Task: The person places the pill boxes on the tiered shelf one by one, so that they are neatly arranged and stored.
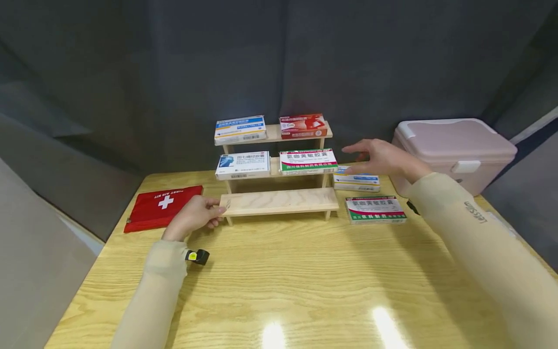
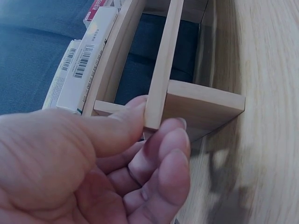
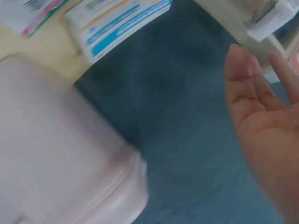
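A red pouch (image 1: pixel 152 213) marked with a white cross (image 1: pixel 165 202) and "FIRST AID KIT" lies flat at the left of the wood-grain table (image 1: pixel 244 281), while a pink case (image 1: pixel 453 143) with a white latch (image 1: pixel 465 166) stands at back right, before a dark curtain (image 1: pixel 348 63).

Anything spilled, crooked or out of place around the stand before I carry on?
Nothing visibly spilled or damaged. Only the blue-and-white box and front green-and-white box stand out: they lie on the table beside the wooden stand, unlike the four boxes on its tiers.
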Motion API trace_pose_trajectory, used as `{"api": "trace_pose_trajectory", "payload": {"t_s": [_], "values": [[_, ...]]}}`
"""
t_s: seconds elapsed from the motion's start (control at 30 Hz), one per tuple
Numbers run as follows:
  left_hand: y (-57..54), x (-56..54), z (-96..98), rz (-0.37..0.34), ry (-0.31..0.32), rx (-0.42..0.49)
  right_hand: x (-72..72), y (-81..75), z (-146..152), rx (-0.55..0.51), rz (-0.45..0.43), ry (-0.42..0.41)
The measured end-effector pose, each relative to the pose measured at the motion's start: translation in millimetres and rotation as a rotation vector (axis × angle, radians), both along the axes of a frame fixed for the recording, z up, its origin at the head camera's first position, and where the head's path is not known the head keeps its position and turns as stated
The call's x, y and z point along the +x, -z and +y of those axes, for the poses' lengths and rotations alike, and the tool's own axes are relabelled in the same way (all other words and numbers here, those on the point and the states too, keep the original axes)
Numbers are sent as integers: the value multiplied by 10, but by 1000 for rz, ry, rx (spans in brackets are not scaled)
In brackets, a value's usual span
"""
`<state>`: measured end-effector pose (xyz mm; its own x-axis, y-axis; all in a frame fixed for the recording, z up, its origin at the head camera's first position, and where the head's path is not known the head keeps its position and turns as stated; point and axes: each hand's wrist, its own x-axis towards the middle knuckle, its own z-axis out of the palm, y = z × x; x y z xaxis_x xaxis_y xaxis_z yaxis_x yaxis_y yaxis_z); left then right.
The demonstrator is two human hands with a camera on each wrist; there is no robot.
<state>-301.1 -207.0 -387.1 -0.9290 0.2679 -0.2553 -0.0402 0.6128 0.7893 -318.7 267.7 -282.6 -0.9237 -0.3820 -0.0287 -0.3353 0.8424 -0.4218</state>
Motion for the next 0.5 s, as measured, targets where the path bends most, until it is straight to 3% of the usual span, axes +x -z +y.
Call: {"api": "trace_pose_trajectory", "payload": {"t_s": [0.23, 0.5], "values": [[31, 8, -18, 16, 12, 14, 274, 102, 369, 25, -64, 47], [10, 24, -5, 9, 7, 36, 697, 395, 721, -72, -162, 146]]}}
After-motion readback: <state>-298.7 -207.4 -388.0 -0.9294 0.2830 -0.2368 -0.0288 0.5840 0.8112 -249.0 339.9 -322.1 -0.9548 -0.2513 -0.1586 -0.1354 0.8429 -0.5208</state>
